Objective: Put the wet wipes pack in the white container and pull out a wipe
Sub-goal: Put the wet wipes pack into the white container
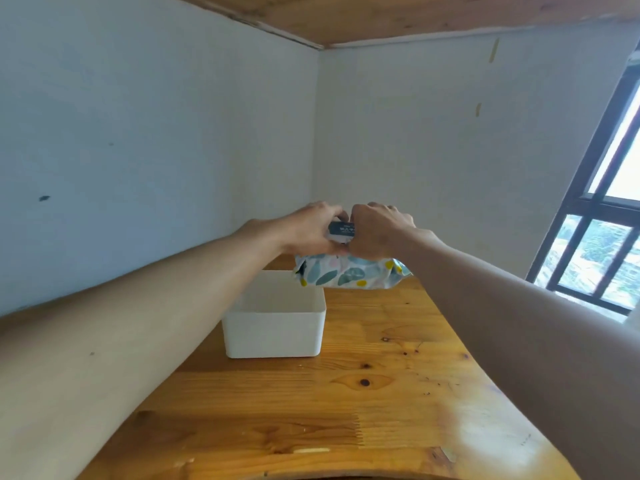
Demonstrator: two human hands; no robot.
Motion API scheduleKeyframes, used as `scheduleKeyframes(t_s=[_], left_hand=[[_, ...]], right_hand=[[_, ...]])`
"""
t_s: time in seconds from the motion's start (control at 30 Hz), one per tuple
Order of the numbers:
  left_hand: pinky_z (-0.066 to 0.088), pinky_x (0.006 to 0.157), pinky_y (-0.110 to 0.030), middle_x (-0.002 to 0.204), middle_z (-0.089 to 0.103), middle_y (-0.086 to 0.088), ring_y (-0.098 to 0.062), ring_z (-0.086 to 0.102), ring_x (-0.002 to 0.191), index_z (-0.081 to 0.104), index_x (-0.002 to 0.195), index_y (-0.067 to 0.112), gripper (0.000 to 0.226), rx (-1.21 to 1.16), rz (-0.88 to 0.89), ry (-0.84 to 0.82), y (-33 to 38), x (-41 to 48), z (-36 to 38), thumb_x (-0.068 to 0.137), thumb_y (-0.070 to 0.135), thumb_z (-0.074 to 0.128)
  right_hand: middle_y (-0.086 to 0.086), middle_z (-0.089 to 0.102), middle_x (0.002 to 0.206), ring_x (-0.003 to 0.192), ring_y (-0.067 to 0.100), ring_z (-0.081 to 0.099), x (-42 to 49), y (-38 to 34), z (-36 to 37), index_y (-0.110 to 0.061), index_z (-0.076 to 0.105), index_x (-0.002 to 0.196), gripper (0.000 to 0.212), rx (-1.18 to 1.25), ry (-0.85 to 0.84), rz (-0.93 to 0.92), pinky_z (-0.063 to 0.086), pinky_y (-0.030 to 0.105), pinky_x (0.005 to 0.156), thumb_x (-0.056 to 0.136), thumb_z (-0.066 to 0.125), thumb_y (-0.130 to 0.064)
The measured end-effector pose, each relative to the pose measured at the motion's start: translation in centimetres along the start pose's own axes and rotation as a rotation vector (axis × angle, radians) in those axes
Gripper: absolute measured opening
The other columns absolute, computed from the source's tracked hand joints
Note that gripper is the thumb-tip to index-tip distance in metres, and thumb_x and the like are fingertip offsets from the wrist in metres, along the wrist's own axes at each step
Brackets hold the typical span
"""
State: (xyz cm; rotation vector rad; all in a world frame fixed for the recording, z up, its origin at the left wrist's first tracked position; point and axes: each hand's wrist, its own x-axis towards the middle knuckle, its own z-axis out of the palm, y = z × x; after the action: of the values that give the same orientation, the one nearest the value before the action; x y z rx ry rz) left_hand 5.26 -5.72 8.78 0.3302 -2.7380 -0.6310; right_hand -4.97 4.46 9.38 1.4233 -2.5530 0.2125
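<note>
A knotty pine bench point(363, 393) runs away toward a white corner, with a barred window point(602, 244) on the right. Nearest sits the open white container point(275, 327), below and short of the fingers. Beyond it, the left hand point(308, 228) and right hand point(379, 230) meet over the leaf-printed wet wipes pack point(349, 276), held above the bench. Both sets of fingers curl together, pinching a dark label flap point(341, 229) on the pack's top.

Container point(274, 336) on table point(381, 393) — pack point(349, 276) behind, rightward
</note>
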Motion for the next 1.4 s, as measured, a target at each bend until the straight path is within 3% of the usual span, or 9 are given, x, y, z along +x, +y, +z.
scheduleKeyframes(t_s=[0.3, 0.6, 0.8, 0.9, 1.07, 1.2, 1.4], left_hand=[[0.054, 0.093, -0.041, 0.115, 0.065, 0.0, -0.019, 0.064, 0.102, 0.058, 0.122, 0.017, 0.052, -0.016, -0.085, -0.039, -4.0, -3.4, -2.2, 0.077, 0.034, 0.078], [0.052, 0.095, -0.038, 0.122, 0.064, -0.001, -0.02, 0.062, 0.108, 0.056, 0.126, 0.019, 0.054, -0.018, -0.15, -0.071, -6.5, -5.6, -2.9, 0.079, 0.033, 0.077], [0.049, 0.092, -0.031, 0.122, 0.062, 0.0, -0.019, 0.06, 0.108, 0.055, 0.128, 0.017, 0.054, 0.024, -0.157, -0.077, -7.2, -6.1, -2.5, 0.081, 0.031, 0.076], [0.048, 0.091, -0.03, 0.121, 0.062, 0.001, -0.018, 0.059, 0.108, 0.055, 0.128, 0.017, 0.052, 0.027, -0.162, -0.096, -7.7, -6.6, -2.1, 0.082, 0.031, 0.075], [0.051, 0.095, -0.04, 0.121, 0.065, -0.001, -0.02, 0.062, 0.108, 0.058, 0.124, 0.02, 0.049, 0.046, -0.178, -0.098, -8.5, -6.8, -2.0, 0.081, 0.033, 0.075], [0.053, 0.092, -0.038, 0.119, 0.066, 0.0, -0.02, 0.063, 0.105, 0.059, 0.123, 0.018, 0.046, 0.05, -0.173, -0.117, -8.6, -7.0, -1.6, 0.081, 0.03, 0.076], [0.053, 0.093, -0.043, 0.121, 0.066, -0.003, -0.023, 0.064, 0.107, 0.058, 0.123, 0.018, 0.05, 0.078, -0.197, -0.136, -9.0, -6.7, -1.0, 0.08, 0.033, 0.076]], right_hand=[[0.005, 0.057, 0.095, 0.093, 0.032, 0.055, 0.4, -5.1, 1.1, -0.02, 0.047, 0.089, 0.033, 0.068, -0.063, -0.079, 0.042, 0.037, 0.069, 0.077, 0.061, -0.046], [0.006, 0.057, 0.094, 0.094, 0.031, 0.056, 0.7, -8.3, 2.1, -0.018, 0.048, 0.089, 0.035, 0.072, -0.133, -0.115, 0.042, 0.037, 0.07, 0.075, 0.062, -0.047], [0.006, 0.057, 0.099, 0.096, 0.032, 0.054, 0.8, -8.7, 3.1, -0.016, 0.054, 0.104, 0.046, 0.073, -0.128, -0.11, 0.04, 0.036, 0.071, 0.075, 0.062, -0.05], [0.006, 0.059, 0.097, 0.096, 0.032, 0.056, 0.6, -9.2, 3.9, -0.017, 0.054, 0.102, 0.043, 0.084, -0.142, -0.127, 0.042, 0.037, 0.07, 0.075, 0.062, -0.05], [0.004, 0.056, 0.092, 0.093, 0.032, 0.054, 0.5, -9.5, 3.8, -0.022, 0.054, 0.095, 0.034, 0.112, -0.17, -0.158, 0.041, 0.036, 0.071, 0.074, 0.062, -0.048], [0.003, 0.055, 0.09, 0.096, 0.034, 0.055, 0.4, -9.5, 4.6, -0.03, 0.046, 0.087, 0.022, 0.159, -0.212, -0.164, 0.041, 0.036, 0.072, 0.076, 0.062, -0.039], [0.001, 0.051, 0.09, 0.095, 0.032, 0.05, 0.5, -9.5, 5.2, -0.029, 0.055, 0.097, 0.025, 0.159, -0.235, -0.148, 0.04, 0.036, 0.074, 0.076, 0.062, -0.04]])
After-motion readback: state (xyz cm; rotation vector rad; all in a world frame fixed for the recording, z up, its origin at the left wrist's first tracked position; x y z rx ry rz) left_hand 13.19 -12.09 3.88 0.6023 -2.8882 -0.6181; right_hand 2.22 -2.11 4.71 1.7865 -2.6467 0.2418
